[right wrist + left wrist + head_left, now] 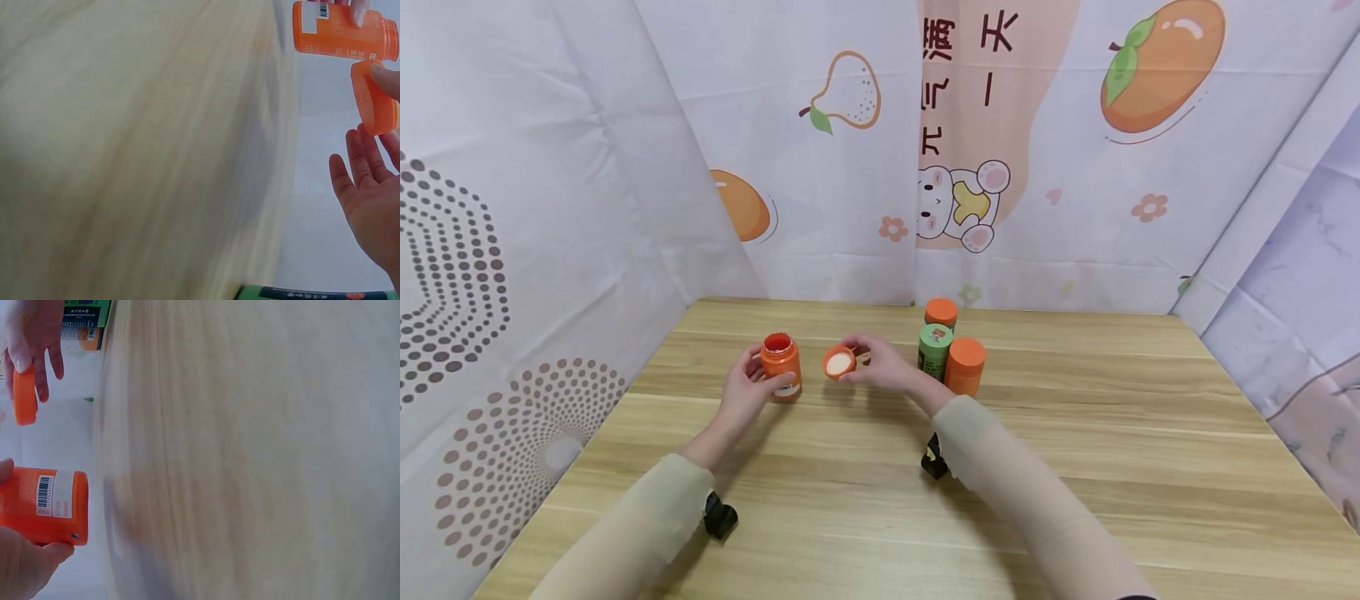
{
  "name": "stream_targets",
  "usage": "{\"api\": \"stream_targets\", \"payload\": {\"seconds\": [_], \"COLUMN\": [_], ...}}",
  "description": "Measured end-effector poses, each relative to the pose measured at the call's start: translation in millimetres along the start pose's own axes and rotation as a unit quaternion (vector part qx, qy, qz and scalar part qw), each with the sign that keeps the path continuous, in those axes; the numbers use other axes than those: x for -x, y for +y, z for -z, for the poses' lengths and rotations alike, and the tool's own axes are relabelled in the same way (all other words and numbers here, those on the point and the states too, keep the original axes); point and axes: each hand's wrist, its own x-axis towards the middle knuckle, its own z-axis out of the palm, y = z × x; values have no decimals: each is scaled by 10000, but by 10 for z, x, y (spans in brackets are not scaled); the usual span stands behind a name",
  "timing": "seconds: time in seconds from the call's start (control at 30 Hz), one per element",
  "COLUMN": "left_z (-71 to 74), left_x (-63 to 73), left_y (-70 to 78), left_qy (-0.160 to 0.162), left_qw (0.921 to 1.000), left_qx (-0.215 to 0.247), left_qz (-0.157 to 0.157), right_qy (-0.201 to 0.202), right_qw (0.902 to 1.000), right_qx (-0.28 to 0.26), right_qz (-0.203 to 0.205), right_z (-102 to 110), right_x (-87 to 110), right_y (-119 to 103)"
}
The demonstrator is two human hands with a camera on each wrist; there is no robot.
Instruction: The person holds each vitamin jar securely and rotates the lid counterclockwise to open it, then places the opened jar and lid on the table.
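My left hand (747,385) grips an orange plastic jar (781,365) around its body, with its open mouth facing up. A white label with a barcode shows on the jar (44,500) in the left wrist view. Just to the right, my right hand (880,363) pinches the orange screw lid (838,362) between thumb and fingers. The lid is tilted so its pale inner face shows in the head view. A gap separates lid and jar there. In the right wrist view, the lid (374,97) has a thumb on one side and spread fingertips at its lower edge.
Right of my right hand stand a green-capped jar (935,350), an orange-lidded jar (966,367) and another orange lid (941,312) behind them. They sit on a wood-grain table (1112,433). A printed cloth (842,183) hangs along the back edge.
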Motion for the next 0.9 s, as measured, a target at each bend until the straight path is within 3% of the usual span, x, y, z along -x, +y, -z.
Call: {"api": "stream_targets", "payload": {"seconds": [0.5,0.73,0.9], "left_z": [-18,11,58], "left_x": [-26,-25,-49], "left_y": [-67,-97,-120], "left_qy": [156,91,-61], "left_qw": [9991,9989,9992], "left_qx": [329,283,181], "left_qz": [212,365,337], "right_qy": [-400,-480,-493], "right_qw": [9975,9978,9974], "right_qx": [201,301,275], "right_qz": [-538,-351,-449], "right_z": [-169,-220,-232], "right_x": [-52,-82,-85], "right_y": [84,150,160]}}
